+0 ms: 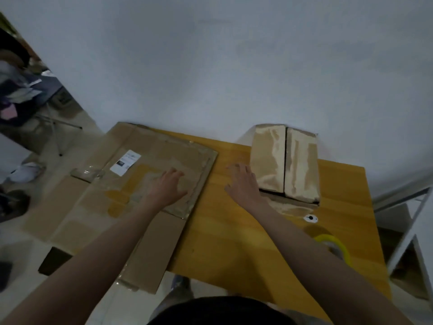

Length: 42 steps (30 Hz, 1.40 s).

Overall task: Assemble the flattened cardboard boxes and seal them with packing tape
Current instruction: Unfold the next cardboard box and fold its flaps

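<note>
A large flattened cardboard box (131, 184) with a white label lies across the left half of the yellow table (225, 231), overhanging its left and near edges. My left hand (167, 186) rests flat on it with fingers spread. An assembled small box (284, 161) stands at the table's back right, its two top flaps closed with a dark gap between them. My right hand (242, 181) hovers with straight fingers just left of that box, over the table. A roll of packing tape (332, 247) with a yellow rim lies at the right, partly hidden behind my right forearm.
A white wall runs behind the table. A white metal shelf frame (407, 231) stands to the right. Clutter and a stand occupy the floor at far left. A small white sticker (310, 218) with a black mark sits near the small box.
</note>
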Each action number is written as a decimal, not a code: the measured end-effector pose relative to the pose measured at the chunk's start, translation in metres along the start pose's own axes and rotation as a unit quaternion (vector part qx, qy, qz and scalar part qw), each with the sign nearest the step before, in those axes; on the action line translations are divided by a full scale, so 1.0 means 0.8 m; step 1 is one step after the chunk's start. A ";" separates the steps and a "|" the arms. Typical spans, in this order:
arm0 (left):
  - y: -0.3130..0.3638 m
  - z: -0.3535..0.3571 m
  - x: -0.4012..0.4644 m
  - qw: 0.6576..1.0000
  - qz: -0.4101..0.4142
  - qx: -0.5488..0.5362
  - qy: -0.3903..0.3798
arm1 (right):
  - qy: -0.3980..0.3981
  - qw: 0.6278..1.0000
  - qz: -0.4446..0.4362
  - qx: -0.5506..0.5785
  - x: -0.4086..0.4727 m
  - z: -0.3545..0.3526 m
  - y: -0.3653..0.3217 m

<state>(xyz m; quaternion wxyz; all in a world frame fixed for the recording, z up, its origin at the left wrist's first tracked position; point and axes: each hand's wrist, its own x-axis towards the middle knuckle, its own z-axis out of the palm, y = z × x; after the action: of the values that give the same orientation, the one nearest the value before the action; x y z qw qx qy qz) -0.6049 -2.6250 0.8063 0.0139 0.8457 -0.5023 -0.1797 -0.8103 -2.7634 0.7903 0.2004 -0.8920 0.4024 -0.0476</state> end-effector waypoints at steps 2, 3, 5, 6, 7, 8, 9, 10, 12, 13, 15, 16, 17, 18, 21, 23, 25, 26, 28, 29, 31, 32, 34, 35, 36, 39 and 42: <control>-0.048 0.000 -0.012 1.000 -0.017 -0.005 0.003 | -0.005 1.000 0.000 0.001 0.002 0.025 -0.031; -0.072 0.001 -0.017 1.000 -0.026 -0.002 0.001 | -0.009 1.000 0.004 0.001 0.003 0.038 -0.048; -0.117 0.005 -0.027 0.999 -0.040 0.007 -0.001 | -0.017 1.000 0.009 0.003 0.003 0.065 -0.081; -0.137 0.009 -0.031 0.999 -0.044 0.011 -0.004 | -0.022 1.000 0.010 0.005 0.002 0.079 -0.096; -0.155 0.013 -0.034 0.999 -0.046 0.013 -0.008 | -0.026 1.000 0.014 0.010 0.000 0.094 -0.110; -0.172 0.018 -0.037 0.999 -0.047 0.012 -0.015 | -0.028 0.999 0.021 0.018 -0.003 0.108 -0.123; -0.187 0.023 -0.038 0.999 -0.045 0.013 -0.020 | -0.029 0.999 0.029 0.027 -0.005 0.121 -0.134; -0.200 0.029 -0.039 0.999 -0.043 0.013 -0.023 | -0.030 0.998 0.038 0.036 -0.008 0.134 -0.144; -0.223 0.042 -0.038 0.999 -0.035 0.011 -0.020 | -0.032 0.997 0.053 0.051 -0.012 0.158 -0.161; -0.232 0.048 -0.038 0.999 -0.033 0.009 -0.018 | -0.034 0.996 0.063 0.055 -0.013 0.169 -0.168; -0.247 0.060 -0.035 0.999 -0.031 0.004 -0.024 | -0.041 0.993 0.092 0.059 -0.015 0.189 -0.176; -0.253 0.066 -0.034 0.999 -0.031 -0.001 -0.030 | -0.052 0.991 0.104 0.059 -0.017 0.198 -0.178; -0.257 0.072 -0.033 0.999 -0.030 -0.004 -0.034 | -0.067 0.990 0.113 0.059 -0.019 0.207 -0.180; -0.260 0.077 -0.031 0.999 -0.027 -0.006 -0.039 | -0.084 0.987 0.122 0.063 -0.020 0.216 -0.181; -0.266 0.091 -0.026 0.998 -0.017 -0.013 -0.055 | -0.144 0.969 0.172 0.099 -0.023 0.242 -0.183; -0.267 0.101 -0.023 0.997 -0.009 -0.011 -0.069 | -0.164 0.956 0.207 0.129 -0.023 0.257 -0.184; -0.266 0.109 -0.019 0.997 0.000 -0.004 -0.081 | -0.150 0.947 0.231 0.166 -0.023 0.268 -0.184; -0.265 0.113 -0.018 0.996 0.004 0.001 -0.084 | -0.134 0.945 0.237 0.180 -0.023 0.272 -0.184; -0.264 0.117 -0.014 0.996 0.011 0.003 -0.083 | -0.094 0.942 0.251 0.202 -0.024 0.278 -0.183; -0.263 0.118 -0.013 0.997 0.015 0.003 -0.081 | -0.077 0.939 0.261 0.209 -0.024 0.280 -0.182; -0.260 0.118 -0.010 0.996 0.030 0.010 -0.080 | -0.055 0.931 0.286 0.222 -0.022 0.281 -0.181; -0.258 0.118 -0.009 0.996 0.038 0.016 -0.080 | -0.051 0.926 0.297 0.229 -0.022 0.281 -0.181; -0.252 0.118 -0.007 0.995 0.052 0.021 -0.079 | -0.051 0.920 0.310 0.235 -0.019 0.280 -0.182; -0.249 0.119 -0.006 0.995 0.058 0.022 -0.078 | -0.056 0.918 0.315 0.235 -0.018 0.280 -0.183; -0.245 0.119 -0.006 0.995 0.063 0.021 -0.078 | -0.064 0.915 0.321 0.234 -0.017 0.280 -0.183; -0.234 0.121 -0.006 0.994 0.067 0.020 -0.090 | -0.075 0.904 0.344 0.243 -0.016 0.279 -0.185; -0.229 0.124 -0.007 0.993 0.063 0.017 -0.096 | -0.050 0.877 0.374 0.297 -0.013 0.274 -0.180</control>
<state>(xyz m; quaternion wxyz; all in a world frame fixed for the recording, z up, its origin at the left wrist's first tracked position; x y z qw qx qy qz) -0.4841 -2.5142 0.6776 -0.0376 0.7911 -0.5570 -0.2501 -0.6626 -2.5998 0.6479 0.4789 -0.5744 0.6625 -0.0418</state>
